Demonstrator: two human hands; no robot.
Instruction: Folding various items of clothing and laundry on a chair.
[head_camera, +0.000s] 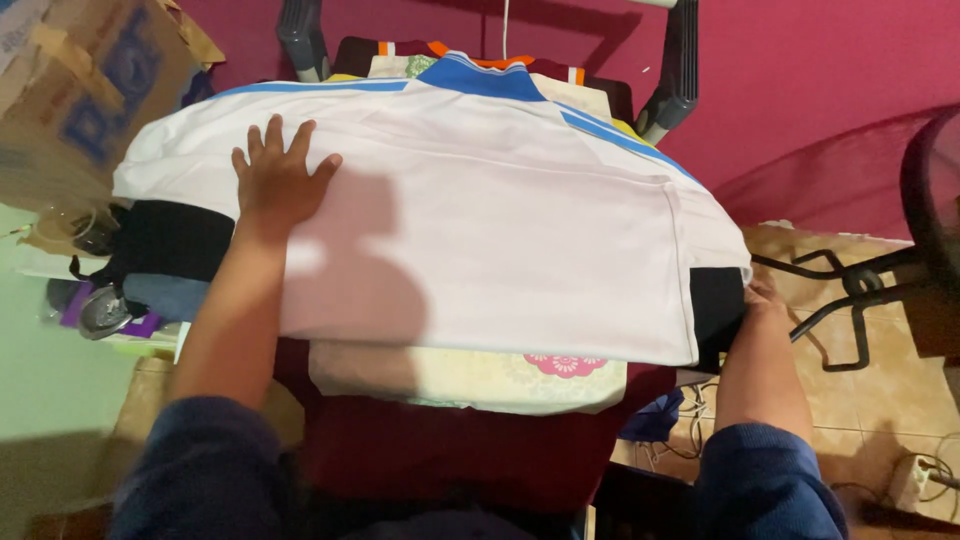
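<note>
Dark blue sleeves (210, 470) are seen nearest the camera, both forearms reaching out over a padded board draped in a maroon cloth (450, 450) and a cream floral cover (470, 375). On these a white shirt (500, 230) with blue shoulder stripes and a blue collar is spread flat, collar pointing away. The left hand (278, 180) is laid flat on it near its left end, its grip spread wide, fingers apart, pinching nothing. The right hand (755, 292) is mostly hidden behind the shirt's black-trimmed right edge; whether its grip is closed on the hem cannot be told.

Both ends of the shirt overhang the board, so a slide to either side is judged likely if it is tugged unevenly, and fresh creases could be pressed in under the flat palm. An iron (100, 310) lies low at the left beside dark garments, and cables (690, 410) trail over the tiled floor at the right, where a snag is possible. Little room is left beyond: a cardboard box (80, 90) crowds the far left, a black metal frame (850, 290) the right, and a magenta wall (800, 70) closes the far side.
</note>
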